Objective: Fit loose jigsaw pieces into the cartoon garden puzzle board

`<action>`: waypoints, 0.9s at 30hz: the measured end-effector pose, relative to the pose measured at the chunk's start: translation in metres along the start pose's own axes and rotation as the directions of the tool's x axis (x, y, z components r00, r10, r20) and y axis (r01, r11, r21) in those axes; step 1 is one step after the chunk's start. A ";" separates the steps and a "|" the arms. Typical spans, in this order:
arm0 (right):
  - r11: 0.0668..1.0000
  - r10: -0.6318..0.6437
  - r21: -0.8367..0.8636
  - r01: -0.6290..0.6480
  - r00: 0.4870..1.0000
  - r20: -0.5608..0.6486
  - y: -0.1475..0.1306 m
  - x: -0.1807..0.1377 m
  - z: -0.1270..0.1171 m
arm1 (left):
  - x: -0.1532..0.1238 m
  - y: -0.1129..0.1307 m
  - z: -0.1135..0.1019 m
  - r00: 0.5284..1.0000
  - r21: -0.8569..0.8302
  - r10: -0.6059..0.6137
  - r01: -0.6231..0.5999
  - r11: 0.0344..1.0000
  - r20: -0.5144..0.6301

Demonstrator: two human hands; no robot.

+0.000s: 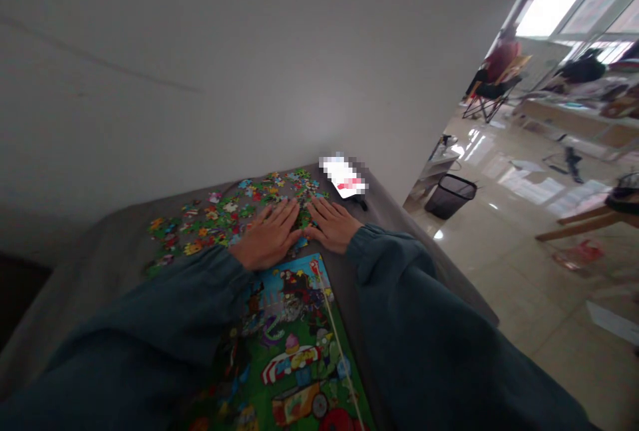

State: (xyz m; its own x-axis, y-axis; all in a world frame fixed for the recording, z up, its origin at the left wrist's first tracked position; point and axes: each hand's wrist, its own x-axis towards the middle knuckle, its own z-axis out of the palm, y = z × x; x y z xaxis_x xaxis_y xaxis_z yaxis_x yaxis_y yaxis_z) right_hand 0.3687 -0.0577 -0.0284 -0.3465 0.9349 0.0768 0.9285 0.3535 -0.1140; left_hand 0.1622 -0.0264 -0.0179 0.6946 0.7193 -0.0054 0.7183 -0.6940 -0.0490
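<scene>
My left hand (268, 235) lies flat, palm down, on loose jigsaw puzzle pieces (204, 219). Close beside it, my right hand (332, 223) rests palm down with its fingers stretched out over the pieces at the right end of the spread. The thumbs point toward each other, and neither hand grips anything. Some pieces are hidden under the palms. Nearer to me, between my forearms, lies a colourful cartoon puzzle picture (294, 324) with a food cart on a green ground. My left sleeve covers part of its left side.
A lit phone (343, 175), blurred out, lies beyond my right hand. The grey cloth-covered table (120, 235) meets a pale wall (239, 72) at the back. Past the table's right edge stand a dark wastebasket (450, 197) and a folding chair (492, 88) on a shiny tiled floor.
</scene>
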 end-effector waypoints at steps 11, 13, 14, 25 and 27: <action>0.999 0.049 0.013 -0.049 0.999 -0.005 -0.006 -0.005 0.010 | -0.010 -0.004 0.015 0.998 0.008 0.044 -0.044 0.999 0.033; 0.999 0.043 0.007 -0.043 0.999 -0.013 -0.007 -0.005 0.010 | -0.015 -0.008 0.014 0.998 0.015 0.028 -0.028 0.999 0.053; 0.999 0.039 0.006 -0.039 0.999 -0.020 -0.008 -0.005 0.011 | -0.016 -0.010 0.014 0.998 0.014 0.018 -0.019 1.000 0.057; 1.000 0.019 0.006 -0.018 0.997 -0.073 -0.014 0.015 0.015 | -0.017 -0.016 0.011 0.991 -0.014 -0.036 0.038 0.999 0.127; 1.000 -0.002 0.009 0.003 0.997 -0.075 -0.017 0.017 0.014 | -0.016 -0.019 0.005 0.984 -0.023 -0.066 0.071 0.997 0.164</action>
State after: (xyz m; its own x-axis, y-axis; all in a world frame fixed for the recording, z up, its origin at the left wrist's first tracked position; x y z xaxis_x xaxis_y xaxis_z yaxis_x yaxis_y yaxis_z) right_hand 0.3453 -0.0475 -0.0387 -0.3372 0.9292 0.1515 0.9263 0.3562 -0.1228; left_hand 0.1370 -0.0243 -0.0219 0.6296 0.7591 -0.1656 0.7666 -0.6416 -0.0265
